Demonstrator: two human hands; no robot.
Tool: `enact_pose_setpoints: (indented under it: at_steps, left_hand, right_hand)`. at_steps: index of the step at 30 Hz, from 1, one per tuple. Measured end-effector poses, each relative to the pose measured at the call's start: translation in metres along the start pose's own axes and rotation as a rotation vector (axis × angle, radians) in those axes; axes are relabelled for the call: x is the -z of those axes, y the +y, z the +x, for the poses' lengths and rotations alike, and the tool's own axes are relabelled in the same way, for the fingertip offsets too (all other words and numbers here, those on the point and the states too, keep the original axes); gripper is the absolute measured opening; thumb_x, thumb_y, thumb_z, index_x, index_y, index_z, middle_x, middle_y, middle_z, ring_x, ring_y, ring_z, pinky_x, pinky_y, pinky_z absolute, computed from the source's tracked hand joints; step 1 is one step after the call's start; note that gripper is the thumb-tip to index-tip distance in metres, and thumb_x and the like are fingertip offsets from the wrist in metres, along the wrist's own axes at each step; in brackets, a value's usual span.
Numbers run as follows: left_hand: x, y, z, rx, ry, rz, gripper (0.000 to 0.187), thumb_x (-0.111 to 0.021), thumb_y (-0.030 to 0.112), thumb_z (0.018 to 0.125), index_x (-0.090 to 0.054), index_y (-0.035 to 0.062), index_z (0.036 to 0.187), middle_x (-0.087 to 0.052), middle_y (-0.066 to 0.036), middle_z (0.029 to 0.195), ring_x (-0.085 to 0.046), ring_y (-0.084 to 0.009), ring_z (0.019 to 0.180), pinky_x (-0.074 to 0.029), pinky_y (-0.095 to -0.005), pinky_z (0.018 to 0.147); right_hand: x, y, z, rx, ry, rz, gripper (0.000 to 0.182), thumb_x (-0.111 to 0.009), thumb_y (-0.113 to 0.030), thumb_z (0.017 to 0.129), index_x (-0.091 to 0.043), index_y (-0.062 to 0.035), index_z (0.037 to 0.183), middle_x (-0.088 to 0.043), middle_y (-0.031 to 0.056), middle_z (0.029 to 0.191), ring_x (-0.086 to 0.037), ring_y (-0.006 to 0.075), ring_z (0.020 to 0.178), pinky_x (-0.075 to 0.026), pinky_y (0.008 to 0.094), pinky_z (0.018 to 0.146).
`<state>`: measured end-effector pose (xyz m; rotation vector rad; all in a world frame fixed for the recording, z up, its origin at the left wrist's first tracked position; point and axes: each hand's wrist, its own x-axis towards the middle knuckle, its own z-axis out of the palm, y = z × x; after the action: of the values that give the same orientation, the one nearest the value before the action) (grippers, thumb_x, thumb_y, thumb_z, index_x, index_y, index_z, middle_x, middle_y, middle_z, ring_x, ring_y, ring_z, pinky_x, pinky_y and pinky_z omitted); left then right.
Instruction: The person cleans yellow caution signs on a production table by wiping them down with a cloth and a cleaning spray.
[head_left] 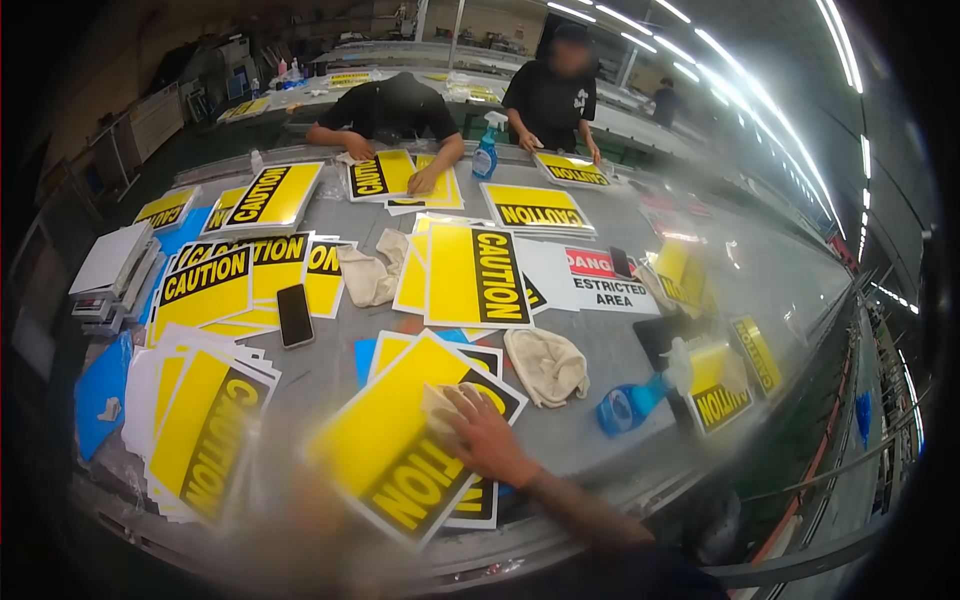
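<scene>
My right hand (488, 440) presses a folded beige cloth (440, 408) onto a yellow and black CAUTION sign (385, 425). That sign lies at a slant over other signs, close to the near table edge. Low on the left, a brownish smear covers the near corner of the sign; my left hand may be in it, but its fingers cannot be made out. A second beige cloth (547, 366) lies crumpled just beyond my right hand. A blue spray bottle (625, 408) rests on its side to the right. Left of the sign is a fanned stack of CAUTION signs (205, 430).
More CAUTION signs (470, 275) and a RESTRICTED AREA sign (605, 280) cover the table's middle. A phone (295, 316) lies among them. Across the table, one person (395, 115) bends over signs and another person (552, 100) stands near an upright spray bottle (486, 150).
</scene>
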<state>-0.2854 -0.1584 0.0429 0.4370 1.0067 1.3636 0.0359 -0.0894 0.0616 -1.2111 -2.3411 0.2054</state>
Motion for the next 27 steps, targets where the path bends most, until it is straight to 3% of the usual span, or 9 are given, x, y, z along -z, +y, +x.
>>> enact_pose_setpoints:
  at_steps: [7, 8, 12, 16, 18, 20, 21, 25, 27]
  left_hand:
    - [0.006, -0.009, 0.006, -0.010, 0.011, -0.049, 0.044, -0.056, 0.003, 0.111, -0.049, -0.0035, 0.154, -0.063, -0.018, 0.149, -0.065, -0.0310, 0.134, -0.052, -0.0436, 0.116]
    - [0.008, -0.009, 0.009, -0.024, 0.004, -0.039, 0.043, -0.056, 0.003, 0.111, -0.049, -0.0036, 0.154, -0.064, -0.018, 0.149, -0.065, -0.0308, 0.134, -0.052, -0.0435, 0.116]
    - [0.012, -0.016, 0.008, -0.062, 0.035, 0.097, 0.042, -0.055, 0.002, 0.111, -0.050, -0.0041, 0.152, -0.063, -0.018, 0.148, -0.065, -0.0297, 0.134, -0.051, -0.0434, 0.115]
    - [0.031, -0.040, 0.014, -0.100, 0.170, 0.324, 0.043, -0.056, 0.014, 0.113, -0.051, -0.0028, 0.152, -0.064, -0.020, 0.145, -0.063, -0.0314, 0.132, -0.049, -0.0434, 0.114]
    - [-0.001, -0.018, -0.001, -0.089, 0.113, 0.074, 0.043, -0.059, 0.017, 0.112, -0.054, -0.0027, 0.150, -0.069, -0.018, 0.139, -0.066, -0.0283, 0.124, -0.049, -0.0404, 0.110]
    - [-0.002, -0.011, 0.000, -0.046, 0.152, 0.118, 0.039, -0.059, 0.007, 0.111, -0.055, -0.0044, 0.148, -0.069, -0.016, 0.138, -0.067, -0.0243, 0.125, -0.049, -0.0375, 0.110]
    - [-0.002, -0.012, 0.000, -0.055, 0.152, 0.067, 0.039, -0.059, 0.007, 0.111, -0.055, -0.0049, 0.148, -0.069, -0.016, 0.139, -0.066, -0.0246, 0.126, -0.049, -0.0376, 0.110]
    - [-0.001, -0.010, 0.004, -0.049, 0.082, 0.003, 0.039, -0.059, 0.008, 0.111, -0.055, -0.0064, 0.147, -0.068, -0.017, 0.140, -0.066, -0.0254, 0.128, -0.049, -0.0375, 0.111]
    - [-0.001, -0.010, -0.001, -0.033, 0.103, 0.004, 0.042, -0.058, 0.004, 0.111, -0.050, -0.0057, 0.151, -0.064, -0.018, 0.146, -0.064, -0.0282, 0.133, -0.051, -0.0399, 0.113]
  right_hand:
    - [-0.008, -0.027, 0.012, 0.094, -0.078, 0.144, 0.037, -0.070, -0.014, 0.099, -0.068, -0.0069, 0.135, -0.060, 0.0172, 0.150, -0.052, 0.0421, 0.142, -0.040, 0.0513, 0.123]
    - [-0.010, -0.046, 0.015, 0.333, -0.144, 0.121, 0.038, -0.068, -0.016, 0.101, -0.066, -0.0070, 0.138, -0.057, 0.0185, 0.152, -0.051, 0.0431, 0.143, -0.040, 0.0527, 0.124]
    - [-0.042, -0.082, 0.007, 0.407, -0.293, 0.304, 0.049, -0.067, -0.022, 0.103, -0.061, -0.0174, 0.152, -0.055, 0.0166, 0.157, -0.047, 0.0433, 0.150, -0.035, 0.0590, 0.126]
    - [-0.017, 0.022, 0.053, 0.157, -0.169, -0.089, 0.048, -0.064, -0.016, 0.097, -0.066, -0.0133, 0.144, -0.058, 0.0158, 0.154, -0.048, 0.0391, 0.151, -0.043, 0.0597, 0.114]
    - [0.000, 0.073, 0.057, 0.088, -0.069, -0.208, 0.042, -0.066, -0.019, 0.100, -0.068, -0.0110, 0.142, -0.058, 0.0212, 0.155, -0.049, 0.0445, 0.147, -0.043, 0.0581, 0.117]
    - [0.008, 0.048, 0.050, -0.082, -0.091, -0.148, 0.043, -0.068, -0.020, 0.101, -0.067, -0.0089, 0.142, -0.058, 0.0220, 0.153, -0.050, 0.0476, 0.143, -0.042, 0.0584, 0.119]
    - [-0.010, 0.035, 0.040, 0.198, -0.089, -0.237, 0.043, -0.070, -0.019, 0.099, -0.066, -0.0049, 0.140, -0.057, 0.0233, 0.151, -0.051, 0.0478, 0.141, -0.042, 0.0572, 0.119]
    - [-0.022, -0.108, -0.011, 0.431, -0.271, 0.212, 0.044, -0.070, -0.017, 0.099, -0.064, -0.0043, 0.141, -0.055, 0.0191, 0.156, -0.050, 0.0415, 0.148, -0.038, 0.0526, 0.127]
    - [-0.016, -0.055, 0.000, 0.327, -0.301, 0.123, 0.053, -0.070, -0.019, 0.101, -0.060, -0.0085, 0.152, -0.053, 0.0165, 0.161, -0.052, 0.0405, 0.148, -0.039, 0.0534, 0.126]
